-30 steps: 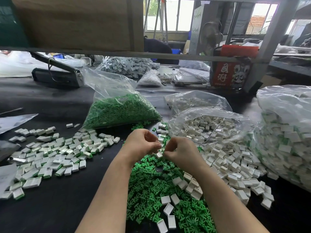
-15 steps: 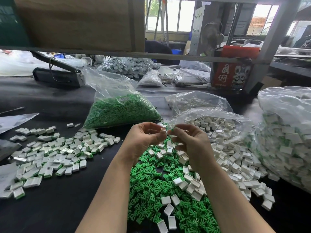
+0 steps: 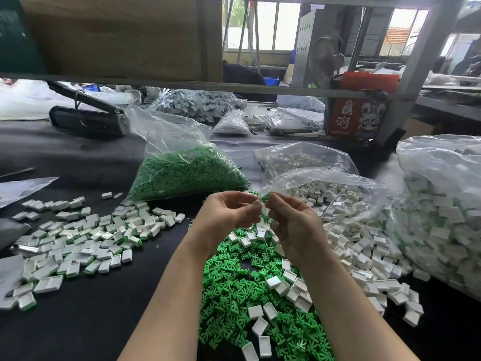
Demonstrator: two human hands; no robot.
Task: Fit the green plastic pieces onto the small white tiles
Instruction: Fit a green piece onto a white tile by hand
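My left hand (image 3: 229,212) pinches a small white tile (image 3: 257,204) at its fingertips. My right hand (image 3: 292,220) pinches a green plastic piece (image 3: 266,197) right beside that tile, both raised above the table. Below my wrists lies a heap of loose green pieces (image 3: 234,290) with white tiles scattered on it. A spread of empty white tiles (image 3: 364,254) runs to the right. Fitted tiles with green edges (image 3: 86,243) lie in a pile on the left.
A clear bag of green pieces (image 3: 187,173) stands behind the hands. An open bag of white tiles (image 3: 330,194) sits at centre right, and a big bag of fitted tiles (image 3: 442,217) at far right. A red box (image 3: 354,118) and shelf posts stand at the back.
Both hands rose from the pile on the table to a spot in front of the bags. The right hand now shows a green piece held against the left hand's tile.
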